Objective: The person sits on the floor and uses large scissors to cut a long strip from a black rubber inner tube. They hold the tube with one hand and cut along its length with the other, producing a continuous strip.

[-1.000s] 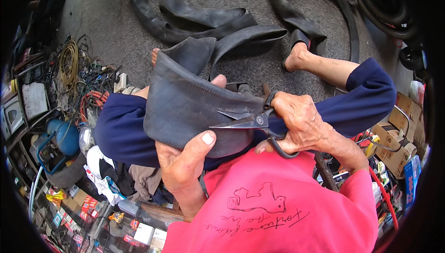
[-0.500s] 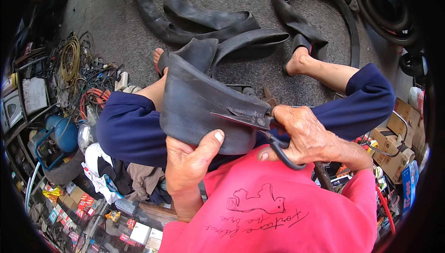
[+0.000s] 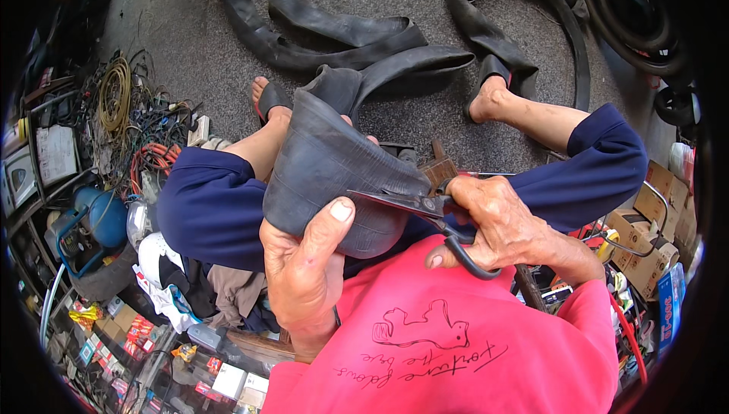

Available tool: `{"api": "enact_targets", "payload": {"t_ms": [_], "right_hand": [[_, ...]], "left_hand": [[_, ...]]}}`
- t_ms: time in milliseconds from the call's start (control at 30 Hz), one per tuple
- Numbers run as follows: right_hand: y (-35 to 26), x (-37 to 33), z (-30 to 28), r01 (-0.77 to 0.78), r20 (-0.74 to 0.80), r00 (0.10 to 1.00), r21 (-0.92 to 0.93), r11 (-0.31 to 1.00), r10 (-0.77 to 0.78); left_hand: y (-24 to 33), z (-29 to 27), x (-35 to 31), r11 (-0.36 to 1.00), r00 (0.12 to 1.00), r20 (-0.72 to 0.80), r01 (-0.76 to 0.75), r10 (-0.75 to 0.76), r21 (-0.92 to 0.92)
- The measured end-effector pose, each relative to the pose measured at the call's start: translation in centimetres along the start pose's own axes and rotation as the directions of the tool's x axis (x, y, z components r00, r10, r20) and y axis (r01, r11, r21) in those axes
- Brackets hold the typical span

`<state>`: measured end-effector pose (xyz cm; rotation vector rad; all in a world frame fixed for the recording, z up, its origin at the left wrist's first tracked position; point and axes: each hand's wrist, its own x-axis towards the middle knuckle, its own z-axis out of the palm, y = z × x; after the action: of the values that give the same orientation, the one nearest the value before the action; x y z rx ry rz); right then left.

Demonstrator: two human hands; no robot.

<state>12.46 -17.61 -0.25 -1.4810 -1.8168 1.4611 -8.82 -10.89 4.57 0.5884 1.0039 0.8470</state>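
Observation:
A wide piece of black rubber inner tube [image 3: 326, 160] hangs curved over my lap. My left hand [image 3: 307, 273] grips its near edge, thumb on top; fingertips show past the far edge. Black-handled scissors [image 3: 406, 202] are held in my right hand [image 3: 497, 220], fingers and thumb through the handles. The blades lie across the rubber at its right side, pointing left toward my left thumb. How far the lower blade reaches under the rubber is hidden.
More strips of black tube [image 3: 342, 42] lie on the grey floor beyond my feet, with another loop [image 3: 562, 19] at the right. Coiled wire [image 3: 114, 99], a blue machine [image 3: 99, 220] and small boxes crowd the left. Cardboard boxes [image 3: 645, 239] stand at the right.
The rubber has curled more, and its far upper edge has dropped and shifted right. Fingertips now show behind it. My left hand has turned slightly; the scissors have barely moved.

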Motion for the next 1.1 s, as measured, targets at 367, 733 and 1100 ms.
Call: {"api": "enact_targets", "payload": {"t_ms": [367,733,1100], "right_hand": [[0.2,-0.7,1.3,0.073,-0.090,0.993,0.020,0.997,-0.071],[0.0,-1.2,1.8,0.017,-0.118,0.993,0.014,1.000,-0.015],[-0.2,-1.5,2.1,-0.003,-0.144,0.990,0.010,1.000,0.004]], "left_hand": [[-0.1,0.5,-0.4,0.999,1.000,-0.029,-0.001,0.000,-0.045],[-0.8,1.0,-0.1,1.000,0.995,-0.095,0.017,-0.018,-0.010],[-1.1,1.1,-0.2,1.000,0.993,-0.117,-0.003,0.006,0.020]]}}
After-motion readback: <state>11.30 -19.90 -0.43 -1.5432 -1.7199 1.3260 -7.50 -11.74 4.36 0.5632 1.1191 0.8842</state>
